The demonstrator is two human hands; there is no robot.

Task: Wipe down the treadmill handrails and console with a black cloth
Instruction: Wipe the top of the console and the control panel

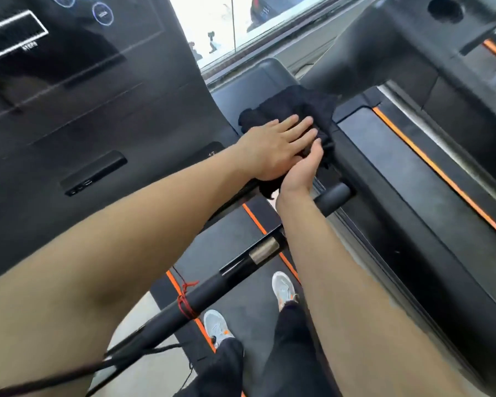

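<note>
A crumpled black cloth (294, 107) lies on the treadmill's right handrail (384, 179), where the rail meets the console (98, 110). My left hand (275, 144) lies flat on the cloth with straight fingers, pressing it down. Just under it, my right hand (302, 167) curls its fingers into the cloth's near edge and grips it. The lower part of the cloth is hidden beneath both hands. The console's dark screen with white markings fills the upper left.
A short black grip bar (334, 196) sticks out just below my hands. A front crossbar (201, 299) with red cord tied round it crosses the lower middle. My feet in grey shoes stand on the belt (241, 299). A neighbouring treadmill with orange stripes (441, 173) is on the right.
</note>
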